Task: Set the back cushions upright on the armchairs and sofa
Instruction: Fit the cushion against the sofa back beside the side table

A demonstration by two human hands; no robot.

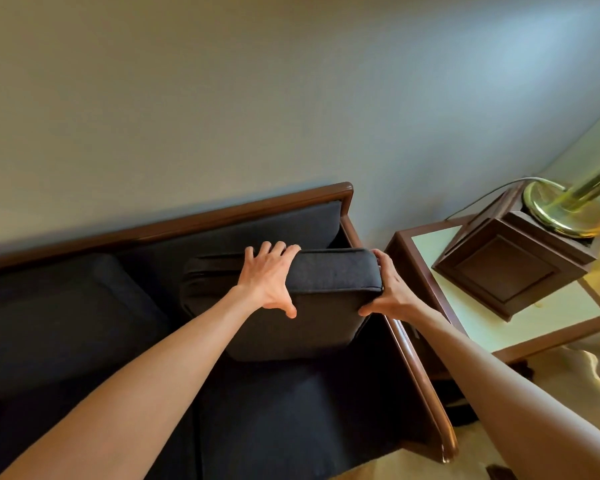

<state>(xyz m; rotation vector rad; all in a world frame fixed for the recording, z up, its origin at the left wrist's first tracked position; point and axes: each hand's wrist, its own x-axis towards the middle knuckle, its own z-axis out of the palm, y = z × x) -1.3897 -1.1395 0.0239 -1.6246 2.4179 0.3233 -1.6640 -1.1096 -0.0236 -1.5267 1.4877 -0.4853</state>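
Observation:
A dark back cushion point(329, 299) stands nearly upright on the right end of a dark sofa with a brown wooden frame point(194, 220). My left hand point(269, 278) grips the cushion's top edge, fingers over the far side and thumb on the front. At the cushion's right corner, my right hand point(392, 289) clasps its side. The cushion's top stands apart from the sofa's padded back point(274, 230). Another dark cushion point(59, 323) lies to the left on the seat.
A wooden side table point(520, 327) with a pale top stands right of the sofa's armrest point(420, 372). On it sit a dark wooden box point(510, 268) and a brass lamp base point(565, 209) with a cord. A plain wall rises behind.

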